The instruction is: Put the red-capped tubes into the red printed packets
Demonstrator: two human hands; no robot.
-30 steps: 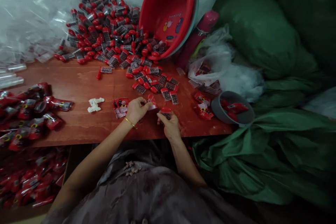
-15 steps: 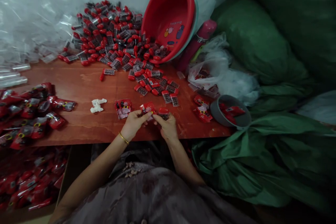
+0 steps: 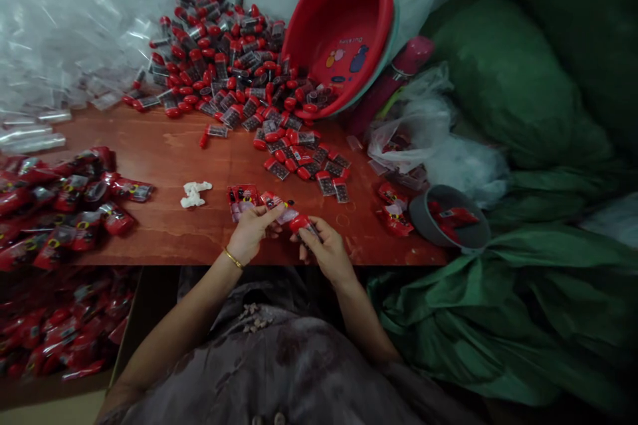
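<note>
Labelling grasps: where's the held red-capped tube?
Head view, centre: the tube is in the right hand, right of the red packet in the left hand.

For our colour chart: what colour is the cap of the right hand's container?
The cap is red, shown in the head view.

Left hand point(image 3: 248, 237): pinches a printed red wrapper point(image 3: 286, 214).
Right hand point(image 3: 327, 249): grips a red-capped tube point(image 3: 300, 222) near the wrapper.
Red basin point(image 3: 323, 20): tilts over beside a heap of similar tubes point(image 3: 214, 56).
Grey bowl point(image 3: 423, 216): holds red packets point(image 3: 457, 217).
</note>
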